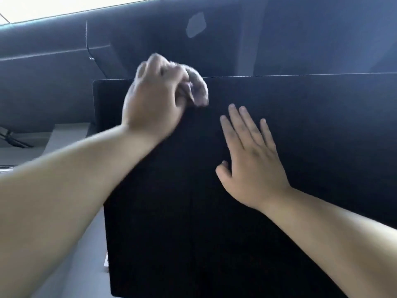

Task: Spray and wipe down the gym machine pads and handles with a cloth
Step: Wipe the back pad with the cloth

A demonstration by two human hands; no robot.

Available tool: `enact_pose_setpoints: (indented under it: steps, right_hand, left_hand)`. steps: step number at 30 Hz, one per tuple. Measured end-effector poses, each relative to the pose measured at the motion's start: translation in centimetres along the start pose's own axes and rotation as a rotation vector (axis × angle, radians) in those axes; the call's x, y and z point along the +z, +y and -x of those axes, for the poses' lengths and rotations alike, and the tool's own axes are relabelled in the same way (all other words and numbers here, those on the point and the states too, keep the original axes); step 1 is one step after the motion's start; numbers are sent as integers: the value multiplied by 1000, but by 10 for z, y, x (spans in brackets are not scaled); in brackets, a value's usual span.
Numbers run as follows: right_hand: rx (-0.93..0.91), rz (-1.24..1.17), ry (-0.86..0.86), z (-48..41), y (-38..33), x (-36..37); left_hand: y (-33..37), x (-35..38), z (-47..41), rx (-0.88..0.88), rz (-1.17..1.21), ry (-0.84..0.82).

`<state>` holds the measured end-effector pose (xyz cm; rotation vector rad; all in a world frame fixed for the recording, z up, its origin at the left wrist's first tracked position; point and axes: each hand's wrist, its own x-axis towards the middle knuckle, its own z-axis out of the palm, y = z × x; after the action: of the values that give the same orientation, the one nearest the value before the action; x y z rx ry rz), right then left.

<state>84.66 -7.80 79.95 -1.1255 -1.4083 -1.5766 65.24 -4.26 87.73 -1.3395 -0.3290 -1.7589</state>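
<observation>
Nearest the lens, the L arm (64,190) and R arm (333,244) are seen, bare, reaching fwd from the bottom corners. Between them the pad (193,222) is found: a big black slab, matte and flat-faced, filling the centre & cut off by the R side of the view.

Further up, the R hand (253,164) is laid flat on the pad face, fingers (238,125) straight & slightly spread, thumb out to the side. Nothing is held in it, and it is judged to be bracing the pad.

Beyond that, near the pad's top-L corner, the L hand (150,104) is blurred w/ motion. Its fingers are curled tight round the cloth (198,91), a greyish wad w/ a lobe left sticking out to the R, at the pad's top edge.

Handling, as judged: the cloth is expected to be light, soft & limp, so it is best bunched in the fist w/ a fold left free as the wiping face. The pad is expected to be firm, fixed to the machine & not to be lifted. Only pressure is needed, esp. along the edge & corners. Once sprayed, the face may be slick. No spray bottle is seen.

Farthest off, dim blue-grey bg surfaces are blurred. A pale patch (196,24) is visible up top, but what it is can't be told.
</observation>
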Motion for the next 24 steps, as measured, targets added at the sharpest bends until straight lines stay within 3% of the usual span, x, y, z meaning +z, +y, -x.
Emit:
enact_pose_setpoints:
  steps: [5, 10, 12, 16, 18, 22, 24]
  right_hand:
    - [6, -1, 13, -5, -10, 18]
    - [21, -24, 22, 1, -21, 25]
    - [11, -28, -2, 0, -27, 24]
    - [-30, -29, 36, -15, -44, 28]
    - [-42, -57, 73, -22, -53, 31]
    - [-40, -88, 74, -28, -70, 39]
    - [-36, -97, 62, -24, -77, 43]
  left_hand:
    - [-2, 24, 41, -50, 10, 52]
    - [-4, 25, 143, 155, 70, -219]
    - [-14, 11, 139, 223, 80, -255]
    - [-56, -12, 34, -7, 32, 16]
    - [-74, -16, 13, -98, 6, 40]
    - [-67, 1, 75, -103, -2, 56]
    - [-68, 7, 114, -71, 11, -24]
